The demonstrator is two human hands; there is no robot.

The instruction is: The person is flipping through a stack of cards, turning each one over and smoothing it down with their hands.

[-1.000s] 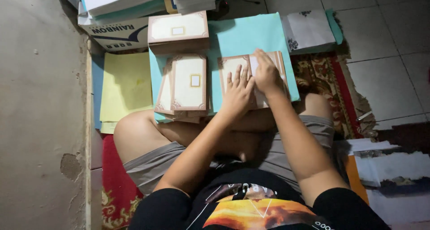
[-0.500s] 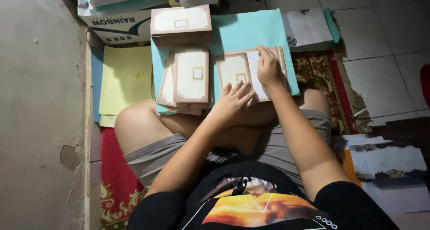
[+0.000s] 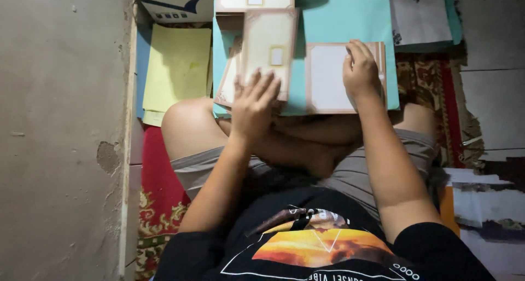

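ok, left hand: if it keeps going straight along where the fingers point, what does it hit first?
The left hand points up-frame; its fingers already overlap the lower edge of the cream, brown-bordered card stack. That stack comes first, though contact height is unclear.

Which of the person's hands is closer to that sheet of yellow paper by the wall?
Left. The left hand rests on the bordered card stack just beside the yellow paper; the right hand lies farther away, on the blank card.
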